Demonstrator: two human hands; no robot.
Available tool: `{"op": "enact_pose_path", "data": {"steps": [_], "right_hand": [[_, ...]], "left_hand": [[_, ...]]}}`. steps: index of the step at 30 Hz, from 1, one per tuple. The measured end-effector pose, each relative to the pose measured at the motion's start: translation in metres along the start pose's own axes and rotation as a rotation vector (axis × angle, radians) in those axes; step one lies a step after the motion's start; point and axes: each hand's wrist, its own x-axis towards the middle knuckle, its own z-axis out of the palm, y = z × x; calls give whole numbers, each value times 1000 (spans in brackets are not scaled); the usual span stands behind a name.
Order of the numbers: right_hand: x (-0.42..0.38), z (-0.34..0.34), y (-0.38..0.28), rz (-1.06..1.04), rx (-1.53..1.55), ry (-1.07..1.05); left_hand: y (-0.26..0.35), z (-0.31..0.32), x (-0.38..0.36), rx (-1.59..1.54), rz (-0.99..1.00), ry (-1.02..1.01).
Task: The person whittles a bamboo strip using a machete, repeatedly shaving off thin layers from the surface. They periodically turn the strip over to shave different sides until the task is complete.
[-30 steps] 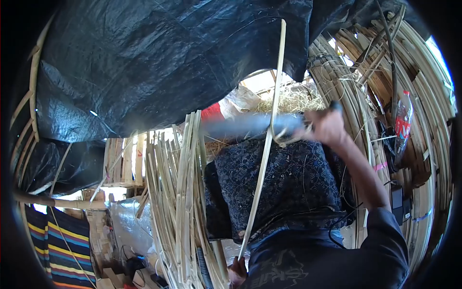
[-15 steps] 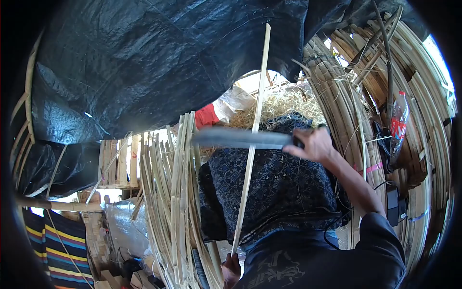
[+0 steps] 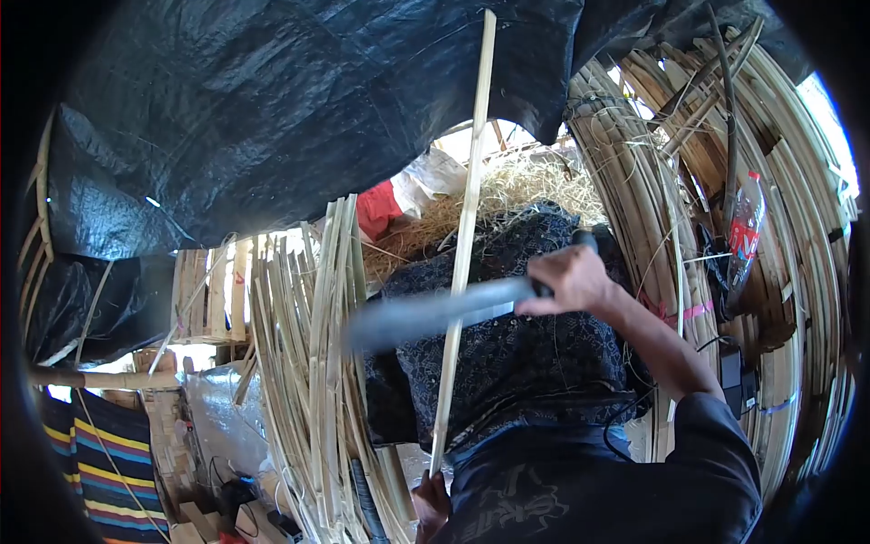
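A long, pale bamboo strip stands nearly upright in the middle of the view. Its lower end is in my left hand, whose fingers are wrapped round it. My right hand grips the dark handle of a large knife. The blade points left, crosses the strip and is smeared by motion; whether it touches the strip I cannot tell. Under the knife a dark patterned cloth covers my lap.
Split bamboo strips stand in a bundle at the left. More bundles rise at the right, with a plastic bottle among them. Black sheeting hangs above. Straw lies beyond the cloth. A striped cloth hangs at the lower left.
The knife has moved down along the strip with my right hand, its blade tip now lower and tilted. The strip's top appears higher and slightly further left as the view has shifted.
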Motion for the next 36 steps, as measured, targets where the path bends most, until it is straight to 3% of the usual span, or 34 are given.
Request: {"op": "enact_pose_path", "data": {"steps": [4, 6, 7, 8, 10, 13, 14, 16, 18, 20, 24, 25, 27, 31, 32, 33, 34, 36], "right_hand": [[8, 0, 17, -194, 4, 189], [13, -6, 47, -12, -146, 285], [12, -14, 56, 245, -150, 109], [18, -19, 60, 544, -12, 100], [28, -21, 73, 695, 35, 220], [21, -23, 66, 748, 86, 142], [17, -25, 51, 748, 122, 73], [4, -22, 24, 515, 68, -48], [1, -21, -2, 197, -34, -66], [1, -18, -19, 6, -46, -86], [3, -22, -61, 46, 66, -310], [2, -22, -70, 35, 67, -275], [-1, -19, -83, 15, 72, -149], [3, -21, -64, 43, 6, -243], [6, -17, -45, 52, -111, -65], [10, -15, -22, 112, -250, -64], [11, -15, 7, 301, -263, -123], [9, -17, 66, 345, -368, -67]], "left_hand": [[5, -11, 2, 41, 35, -66], [-1, -10, -4, -19, 41, -47], [-3, -8, -7, 5, 11, -68], [-4, -5, -9, 25, -20, -87], [-4, 0, -15, -26, 0, -100], [3, 5, -11, -88, 2, -99], [8, 4, -9, -98, -21, -88], [2, 8, -3, 18, 12, -34], [-1, 10, 6, 34, -22, 19], [9, 13, 16, 99, 1, 119], [16, 17, 27, 258, 159, 272], [20, 18, 31, 255, 161, 267], [30, 19, 35, 412, 414, 273], [8, 27, 20, 356, 300, 268], [8, 23, 11, 356, 286, 266], [11, 17, 4, 297, 154, 261], [15, 10, -3, 238, 28, 256], [10, 1, -20, 264, 22, 258]]}}
